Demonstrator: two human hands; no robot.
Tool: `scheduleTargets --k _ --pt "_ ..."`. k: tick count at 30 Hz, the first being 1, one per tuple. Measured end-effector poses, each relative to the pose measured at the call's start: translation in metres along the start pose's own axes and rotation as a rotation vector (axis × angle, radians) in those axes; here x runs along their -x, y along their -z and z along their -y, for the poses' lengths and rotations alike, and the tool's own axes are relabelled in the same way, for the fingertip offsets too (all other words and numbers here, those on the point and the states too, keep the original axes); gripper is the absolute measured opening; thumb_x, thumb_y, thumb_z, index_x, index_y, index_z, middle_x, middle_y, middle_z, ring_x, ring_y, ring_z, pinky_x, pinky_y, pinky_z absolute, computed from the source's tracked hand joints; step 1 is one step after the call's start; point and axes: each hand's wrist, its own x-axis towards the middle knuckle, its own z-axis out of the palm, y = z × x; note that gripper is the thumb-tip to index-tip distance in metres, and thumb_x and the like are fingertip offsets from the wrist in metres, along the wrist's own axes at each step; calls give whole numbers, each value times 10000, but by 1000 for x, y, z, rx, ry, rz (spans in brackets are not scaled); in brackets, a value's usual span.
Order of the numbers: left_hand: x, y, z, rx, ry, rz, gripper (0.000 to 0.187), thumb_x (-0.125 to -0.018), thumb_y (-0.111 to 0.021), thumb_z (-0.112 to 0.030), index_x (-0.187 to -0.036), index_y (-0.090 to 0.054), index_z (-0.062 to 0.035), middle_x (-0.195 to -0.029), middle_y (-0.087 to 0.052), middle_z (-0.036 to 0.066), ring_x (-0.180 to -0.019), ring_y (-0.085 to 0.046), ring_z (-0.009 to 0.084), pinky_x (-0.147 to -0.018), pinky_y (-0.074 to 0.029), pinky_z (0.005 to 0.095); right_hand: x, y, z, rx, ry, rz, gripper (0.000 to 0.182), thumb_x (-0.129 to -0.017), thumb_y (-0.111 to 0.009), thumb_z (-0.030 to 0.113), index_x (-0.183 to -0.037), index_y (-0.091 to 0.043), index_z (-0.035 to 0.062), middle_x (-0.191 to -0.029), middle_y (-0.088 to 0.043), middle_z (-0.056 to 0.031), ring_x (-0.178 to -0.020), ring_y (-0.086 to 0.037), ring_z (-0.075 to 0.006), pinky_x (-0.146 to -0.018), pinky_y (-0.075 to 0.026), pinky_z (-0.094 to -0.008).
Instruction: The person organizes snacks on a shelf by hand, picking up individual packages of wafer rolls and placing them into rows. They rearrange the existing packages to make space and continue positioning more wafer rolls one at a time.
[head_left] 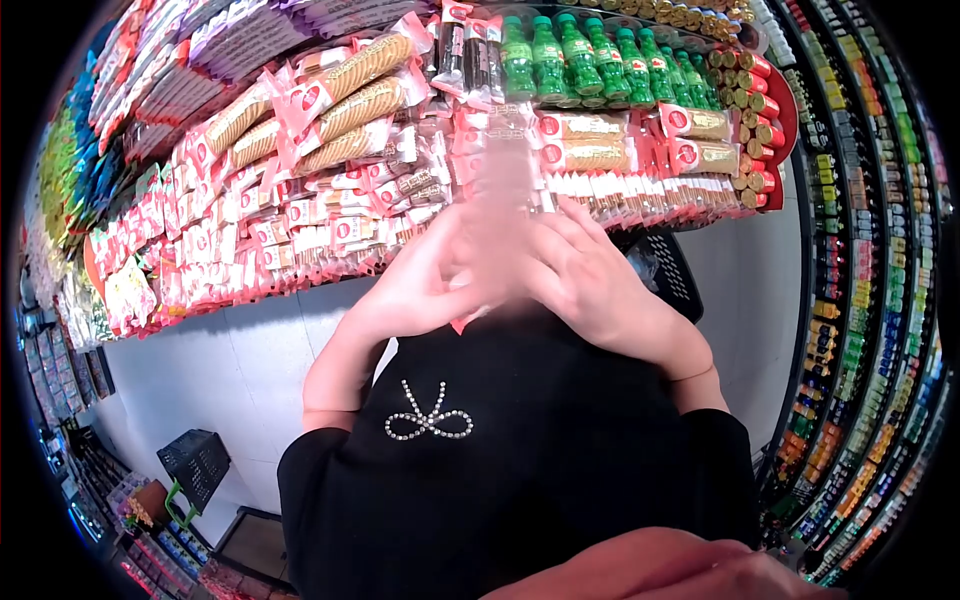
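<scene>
Both my hands are together in front of my chest, at the front edge of a snack display. My left hand [425, 282] is closed, with its thumb toward the middle. My right hand [592, 285] curls in from the other side, fingers bent. A smeared patch between them hides most of what they hold. Below the left fingers pokes the red tip of a wrapped packet [459, 325]. Just beyond the hands lie pink-and-clear snack packets [350, 232] in stacked rows. Larger packs of long biscuits [365, 95] rest on top of them.
Green bottles [580, 60] stand behind the packets, beside red rolls [757, 105] at the display's right end. A black crate [668, 275] is under that end. Curved shelves of goods [850, 300] line the right. A black basket [195, 465] stands at lower left.
</scene>
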Motion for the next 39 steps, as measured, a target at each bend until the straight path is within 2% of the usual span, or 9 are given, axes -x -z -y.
scheduleTargets --k 2,4,7,19,24,26,27,30,39 --pt "6 0 -5 267 134 -16 532 -833 -588 -30 -1295 -324 -49 -913 -621 124 -737 -615 133 -643 -474 229 -3 25 3 -50 -151 300 322 -735 -600 91 -1051 -570 32 -1141 -519 -141 -1106 -485 -309 -1042 -304 -494" --pt "12 10 7 312 62 -22 510 -855 -569 -68 -1298 -317 -35 -897 -620 139 -699 -617 145 -610 -473 227 18 21 -17 -110 -204 -51 435 -630 -689 24 -1048 -569 33 -1055 -539 -137 -991 -525 -316 -931 -395 -452" --pt "17 16 13 321 -26 -79 458 -881 -527 -85 -1289 -325 -29 -865 -615 130 -643 -603 141 -580 -458 213 27 34 -54 147 -344 -233 416 -679 -639 -9 -1085 -548 11 -1065 -537 -151 -1001 -514 -341 -855 -424 -406" --pt "20 8 16 249 -106 -217 290 -868 -541 -9 -1149 -472 9 -809 -572 73 -681 -554 86 -571 -444 192 12 -11 -116 320 -485 -265 465 -592 -730 61 -1030 -576 67 -994 -526 -117 -979 -487 -321 -845 -410 -408" --pt "14 36 -9 -795 -581 -665 252 -743 -685 -6 -979 -597 -6 -799 -580 56 -633 -516 106 -552 -417 234 20 -18 -126 347 -531 -262 417 -645 -728 71 -1028 -564 63 -1000 -519 -122 -970 -485 -326 -839 -408 -412" --pt "2 59 -20 -1266 -734 -886 333 -696 -741 -86 -998 -618 -23 -866 -603 88 -757 -563 237 -695 -452 331 21 -19 -126 339 -561 -225 396 -665 -726 80 -1027 -567 62 -997 -519 -124 -968 -486 -324 -838 -409 -413" --pt "-1 66 -22 -1320 -614 -957 436 -707 -734 -119 -1109 -584 -40 -998 -586 107 -928 -553 276 -778 -434 378 22 -20 -125 338 -570 -216 381 -683 -722 85 -1031 -569 56 -1006 -520 -127 -975 -491 -321 -836 -413 -410" --pt "-19 90 -26 -1506 -423 -957 506 -759 -688 -145 -1226 -509 -68 -1125 -544 105 -1032 -525 270 -836 -401 389 21 -19 -114 292 -534 -279 348 -720 -702 81 -1036 -563 41 -1007 -528 -137 -968 -494 -328 -834 -408 -406" --pt "-50 119 -19 -1596 -227 -764 414 -845 -588 -179 -1240 -473 -132 -1145 -550 67 -1076 -504 234 -874 -334 424 27 -18 -88 186 -454 -374 313 -726 -701 77 -1011 -581 30 -1036 -545 -150 -1001 -504 -337 -853 -417 -408"
